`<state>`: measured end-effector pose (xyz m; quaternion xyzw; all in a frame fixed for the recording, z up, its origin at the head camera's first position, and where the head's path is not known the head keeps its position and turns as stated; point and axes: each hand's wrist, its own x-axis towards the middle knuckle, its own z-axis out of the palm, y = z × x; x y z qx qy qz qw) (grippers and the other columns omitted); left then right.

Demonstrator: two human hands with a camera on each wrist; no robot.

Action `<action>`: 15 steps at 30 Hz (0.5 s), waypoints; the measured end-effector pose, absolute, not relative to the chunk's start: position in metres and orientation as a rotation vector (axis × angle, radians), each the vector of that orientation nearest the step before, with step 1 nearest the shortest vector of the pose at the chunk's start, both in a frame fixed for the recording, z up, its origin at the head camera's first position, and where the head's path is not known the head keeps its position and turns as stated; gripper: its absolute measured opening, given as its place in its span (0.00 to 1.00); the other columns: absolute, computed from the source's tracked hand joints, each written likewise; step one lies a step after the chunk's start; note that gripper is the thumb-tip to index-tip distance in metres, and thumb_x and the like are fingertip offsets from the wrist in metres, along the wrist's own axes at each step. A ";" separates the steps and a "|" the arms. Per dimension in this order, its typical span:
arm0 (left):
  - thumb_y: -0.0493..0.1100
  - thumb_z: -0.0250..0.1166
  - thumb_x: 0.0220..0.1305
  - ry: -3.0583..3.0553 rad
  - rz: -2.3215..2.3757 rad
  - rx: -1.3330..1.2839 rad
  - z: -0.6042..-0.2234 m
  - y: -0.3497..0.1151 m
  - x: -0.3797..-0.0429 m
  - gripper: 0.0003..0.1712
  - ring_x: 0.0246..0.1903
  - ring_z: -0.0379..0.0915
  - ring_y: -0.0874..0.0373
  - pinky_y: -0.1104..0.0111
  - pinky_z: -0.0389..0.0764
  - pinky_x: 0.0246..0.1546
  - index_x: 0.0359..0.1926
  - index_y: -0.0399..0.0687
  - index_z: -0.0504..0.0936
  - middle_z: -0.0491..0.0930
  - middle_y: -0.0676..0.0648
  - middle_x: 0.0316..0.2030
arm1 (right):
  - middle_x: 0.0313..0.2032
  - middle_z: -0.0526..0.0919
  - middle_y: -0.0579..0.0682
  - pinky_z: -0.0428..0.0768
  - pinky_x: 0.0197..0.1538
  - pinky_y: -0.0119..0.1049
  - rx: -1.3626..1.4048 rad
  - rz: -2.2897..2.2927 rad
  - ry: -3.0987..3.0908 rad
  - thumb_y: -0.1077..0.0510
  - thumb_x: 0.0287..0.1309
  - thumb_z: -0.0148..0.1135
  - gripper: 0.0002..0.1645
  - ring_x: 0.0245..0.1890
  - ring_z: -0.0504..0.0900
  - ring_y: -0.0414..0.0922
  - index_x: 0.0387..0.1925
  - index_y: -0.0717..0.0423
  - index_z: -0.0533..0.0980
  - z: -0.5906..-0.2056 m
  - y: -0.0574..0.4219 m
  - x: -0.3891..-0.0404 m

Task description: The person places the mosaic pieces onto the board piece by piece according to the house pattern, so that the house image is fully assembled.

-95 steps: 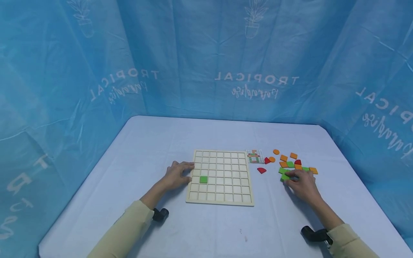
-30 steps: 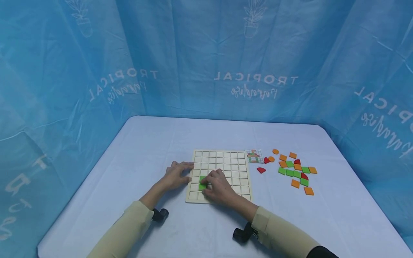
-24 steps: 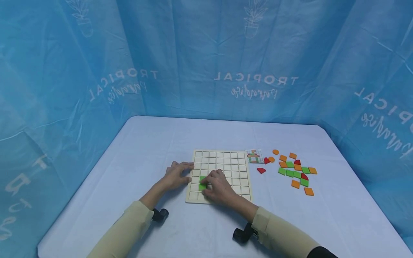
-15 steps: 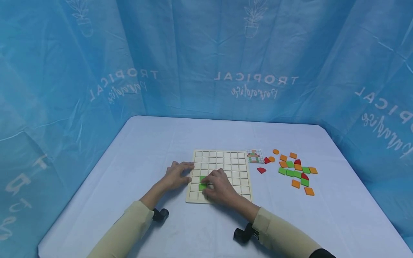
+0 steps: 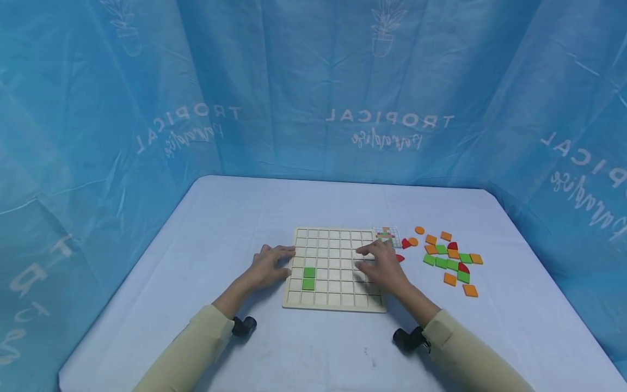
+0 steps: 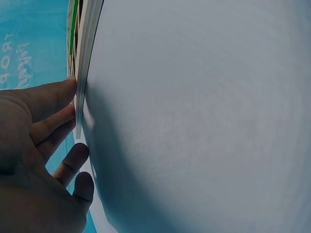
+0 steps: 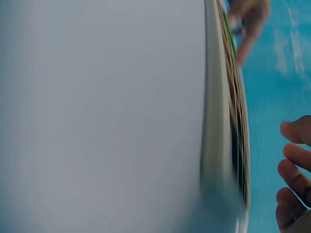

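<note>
A square grid board [image 5: 335, 299] of pale wood lies on the table. Two green square tiles [image 5: 308, 278] fill neighbouring cells in its left part, one above the other. At the board's left edge rests my left hand [image 5: 266, 267]; its thumb and fingers touch the rim, as the left wrist view also shows. Above the board's right side hovers my right hand [image 5: 384, 267], thumb and fingers apart and holding nothing. It partly covers a small pattern card [image 5: 393, 233] by the board's top right corner, and a red quarter-circle tile [image 5: 400, 258].
Loose tiles lie to the right of the board: several orange squares [image 5: 470, 291], several green squares [image 5: 453, 264], red quarter-circles [image 5: 453, 246] and orange rounds [image 5: 419, 230]. A white cloth [image 5: 245, 212] covers the table, and blue curtains [image 5: 303, 81] hang behind.
My right hand brought a green tile from the loose tiles, set it below the first one, let go and moved back right over the board. My left hand has stayed at the edge.
</note>
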<state>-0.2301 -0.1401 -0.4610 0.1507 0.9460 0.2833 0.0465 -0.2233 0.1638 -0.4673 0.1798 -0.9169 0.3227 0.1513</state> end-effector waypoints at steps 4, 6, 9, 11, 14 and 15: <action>0.42 0.70 0.57 2.893 0.849 0.450 -0.462 -0.139 -0.231 0.30 0.46 0.61 0.55 0.58 0.64 0.45 0.61 0.46 0.76 0.70 0.49 0.63 | 0.40 0.81 0.56 0.69 0.42 0.47 0.327 0.885 -2.695 0.59 0.49 0.72 0.17 0.44 0.69 0.53 0.42 0.61 0.83 -0.465 0.201 -0.229; 0.42 0.70 0.57 2.893 0.847 0.445 -0.462 -0.139 -0.231 0.30 0.46 0.61 0.55 0.58 0.64 0.45 0.61 0.46 0.76 0.70 0.50 0.63 | 0.41 0.82 0.58 0.68 0.44 0.49 0.254 0.867 -2.720 0.59 0.50 0.71 0.17 0.45 0.69 0.55 0.43 0.62 0.82 -0.465 0.219 -0.232; 0.42 0.70 0.57 2.890 0.851 0.450 -0.462 -0.139 -0.230 0.30 0.45 0.61 0.55 0.58 0.64 0.44 0.62 0.46 0.76 0.70 0.50 0.63 | 0.43 0.81 0.60 0.69 0.47 0.51 0.176 0.839 -2.750 0.58 0.52 0.71 0.18 0.47 0.68 0.56 0.44 0.64 0.81 -0.465 0.244 -0.233; 0.42 0.70 0.57 2.888 0.856 0.457 -0.462 -0.139 -0.230 0.30 0.45 0.61 0.55 0.58 0.64 0.44 0.62 0.46 0.76 0.70 0.50 0.63 | 0.45 0.81 0.62 0.69 0.47 0.52 0.144 0.820 -2.763 0.58 0.52 0.70 0.19 0.48 0.67 0.57 0.45 0.65 0.80 -0.466 0.260 -0.232; 0.41 0.70 0.57 2.888 0.861 0.466 -0.462 -0.139 -0.230 0.30 0.45 0.61 0.55 0.58 0.64 0.44 0.62 0.46 0.75 0.70 0.50 0.63 | 0.45 0.80 0.64 0.68 0.47 0.54 0.115 0.791 -2.783 0.59 0.53 0.69 0.21 0.50 0.65 0.60 0.47 0.67 0.80 -0.466 0.280 -0.231; 0.41 0.69 0.57 2.888 0.862 0.467 -0.462 -0.139 -0.230 0.30 0.46 0.61 0.55 0.58 0.64 0.44 0.62 0.45 0.75 0.70 0.50 0.64 | 0.46 0.80 0.65 0.68 0.47 0.54 0.101 0.787 -2.791 0.59 0.54 0.69 0.21 0.50 0.65 0.60 0.47 0.67 0.79 -0.466 0.286 -0.230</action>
